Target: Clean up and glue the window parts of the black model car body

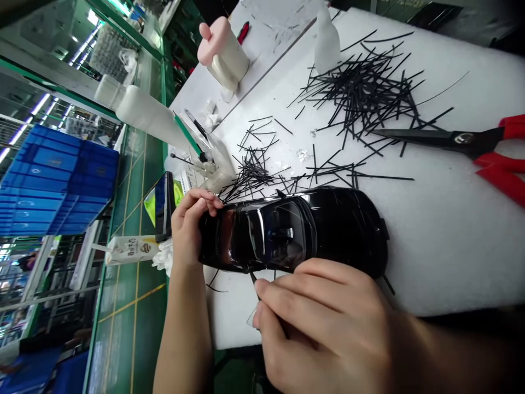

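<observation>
A glossy black model car (340, 230) lies on the white foam-like work surface (443, 241), its roof and windows facing up. At its left end, my left hand (189, 224) is wrapped round the car's edge with the fingers curled. My right hand (324, 323) is closed near the lower side of the car, pinching a thin dark tool or strip (253, 277) between thumb and forefinger. The tip of that thin piece touches the car's side by the window; its other end is hidden in the hand.
Black strips (361, 87) lie in piles beyond the car. Red-handled scissors (467, 138) rest at right. A pink-lidded cup (229, 60), white bottles (143, 112), a tool holder (221, 167) and a drink carton (131, 249) stand at left and back.
</observation>
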